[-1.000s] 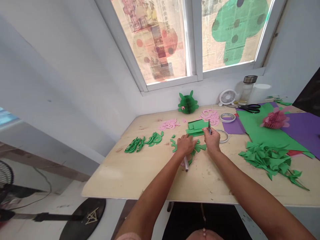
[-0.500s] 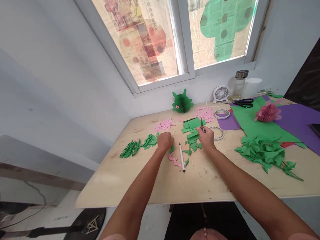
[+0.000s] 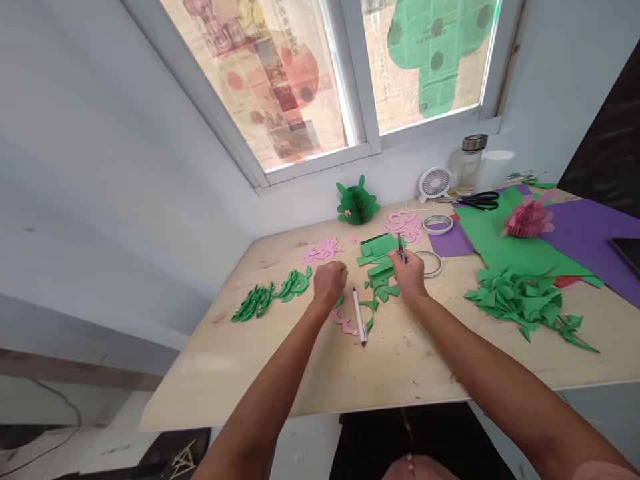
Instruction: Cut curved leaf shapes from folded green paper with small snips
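Note:
My left hand (image 3: pixel 330 283) is closed over the middle of the table, with a bit of green paper showing at its fingertips. My right hand (image 3: pixel 410 273) grips a small pair of scissors (image 3: pixel 401 244), blades pointing up and away. Between the hands lie green paper strips (image 3: pixel 377 247) and smaller green offcuts (image 3: pixel 384 291). Nearer me rest a white pen (image 3: pixel 359 317) and a wavy pink paper piece (image 3: pixel 345 323). Left of my left hand are two groups of curved green cutouts (image 3: pixel 294 285). A roll of tape (image 3: pixel 429 264) lies just beyond my right hand.
Pink paper scraps (image 3: pixel 323 251) and a green honeycomb paper figure (image 3: pixel 358 203) stand toward the wall. At right are a heap of green scraps (image 3: pixel 520 300), a pink paper figure (image 3: pixel 528 219), black-handled scissors (image 3: pixel 480 201), a small fan (image 3: pixel 435 183) and a glass bottle (image 3: pixel 471 167).
My left hand has lifted slightly and turned, fingers still closed. The right hand keeps the scissors in nearly the same place. The whole view has shifted a little.

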The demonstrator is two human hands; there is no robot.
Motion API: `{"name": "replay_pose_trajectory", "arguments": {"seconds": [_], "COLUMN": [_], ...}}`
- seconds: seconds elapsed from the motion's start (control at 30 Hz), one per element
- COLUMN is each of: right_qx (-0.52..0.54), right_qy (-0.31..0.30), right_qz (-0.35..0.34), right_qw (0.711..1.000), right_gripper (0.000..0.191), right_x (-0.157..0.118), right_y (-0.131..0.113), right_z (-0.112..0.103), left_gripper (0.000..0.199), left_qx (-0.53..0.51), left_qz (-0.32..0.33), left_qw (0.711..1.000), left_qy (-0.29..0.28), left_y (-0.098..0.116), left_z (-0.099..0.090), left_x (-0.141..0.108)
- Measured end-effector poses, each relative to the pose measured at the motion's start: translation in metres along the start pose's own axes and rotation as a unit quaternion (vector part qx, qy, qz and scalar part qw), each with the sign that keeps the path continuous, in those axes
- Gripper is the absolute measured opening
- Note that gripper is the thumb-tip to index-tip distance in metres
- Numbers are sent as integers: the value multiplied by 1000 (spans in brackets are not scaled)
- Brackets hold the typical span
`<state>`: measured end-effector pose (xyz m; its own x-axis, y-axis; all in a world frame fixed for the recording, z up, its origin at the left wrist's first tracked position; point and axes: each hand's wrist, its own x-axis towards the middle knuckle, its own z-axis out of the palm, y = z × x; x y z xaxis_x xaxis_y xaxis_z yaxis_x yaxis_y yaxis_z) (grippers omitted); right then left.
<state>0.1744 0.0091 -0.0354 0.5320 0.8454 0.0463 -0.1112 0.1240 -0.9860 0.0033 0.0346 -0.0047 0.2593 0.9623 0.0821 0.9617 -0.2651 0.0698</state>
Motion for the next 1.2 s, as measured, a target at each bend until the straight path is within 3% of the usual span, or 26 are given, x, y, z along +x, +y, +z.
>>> {"name": "replay_pose_trajectory", "arguments": {"seconds": [0.1, 0.17, 0.23, 0.37, 0.57, 0.87, 0.97, 1.1, 1.2], "right_qx": [-3, -7, -12, -21, -27, -28, -28, -23, -18], "right_qy": [7, 11, 15, 18, 24, 15, 12, 11, 8], "right_qz": [-6, -12, -18, -30, -35, -31, -29, -31, -35], "right_qw": [1000, 1000, 1000, 999, 999, 999, 999, 999, 999], "right_gripper": [24, 24, 25, 25, 25, 24, 24, 23, 23], "right_x": [1, 2, 2, 3, 5, 5, 5, 4, 4], "right_y": [1, 2, 3, 5, 7, 7, 8, 9, 9], "right_z": [-1, -1, -1, -1, -1, -1, -1, 1, 0], "left_gripper": [23, 22, 24, 29, 24, 21, 24, 31, 38], "left_qx": [-47, -84, -73, -31, 10, 35, 26, 15, -26], "left_qz": [61, 94, 103, 131, 146, 128, 109, 91, 134], "left_qw": [997, 992, 992, 991, 988, 990, 993, 996, 991], "left_qy": [-18, 2, 13, -21, -53, -53, -34, -17, -5], "left_y": [21, 34, 43, 54, 61, 54, 48, 45, 54], "left_z": [-3, -4, -2, 8, 18, 12, 9, 10, 15], "left_x": [-9, -9, -4, 11, 28, 45, 38, 9, -16]}}
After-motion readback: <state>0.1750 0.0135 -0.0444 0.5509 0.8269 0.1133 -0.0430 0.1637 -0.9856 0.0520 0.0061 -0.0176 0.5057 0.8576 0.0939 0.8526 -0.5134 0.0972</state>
